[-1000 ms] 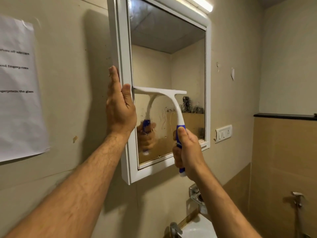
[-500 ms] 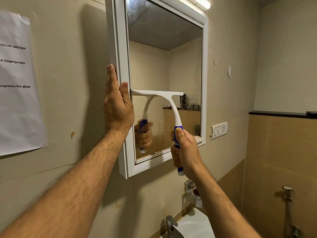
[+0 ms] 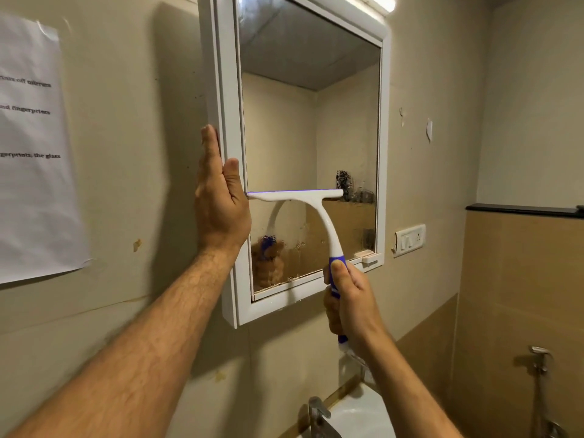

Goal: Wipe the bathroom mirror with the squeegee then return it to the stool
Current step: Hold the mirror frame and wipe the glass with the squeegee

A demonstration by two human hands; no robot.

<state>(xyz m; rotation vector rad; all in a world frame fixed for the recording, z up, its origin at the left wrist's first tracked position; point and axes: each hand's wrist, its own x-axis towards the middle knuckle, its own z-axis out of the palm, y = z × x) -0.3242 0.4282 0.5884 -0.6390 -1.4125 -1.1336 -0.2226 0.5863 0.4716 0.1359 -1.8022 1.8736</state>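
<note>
A white-framed mirror [image 3: 309, 128] hangs on the beige wall, its lower glass streaked and smudged. The white squeegee [image 3: 319, 213] lies with its blade flat across the lower left half of the glass. My right hand [image 3: 349, 300] grips its blue handle just below the frame's bottom edge. My left hand [image 3: 219, 197] presses flat against the frame's left side, fingers straight up, thumb on the front of the frame. The stool is not in view.
A printed paper sheet [image 3: 31, 147] is taped to the wall at left. A white sink [image 3: 360, 415] with a tap [image 3: 319, 415] sits below. A switch plate [image 3: 409, 240], a dark ledge [image 3: 521, 210] and a spray faucet [image 3: 538, 361] are at right.
The squeegee blade has slid down the glass with my right hand, from mid-height toward the lower part. My left hand stays on the frame.
</note>
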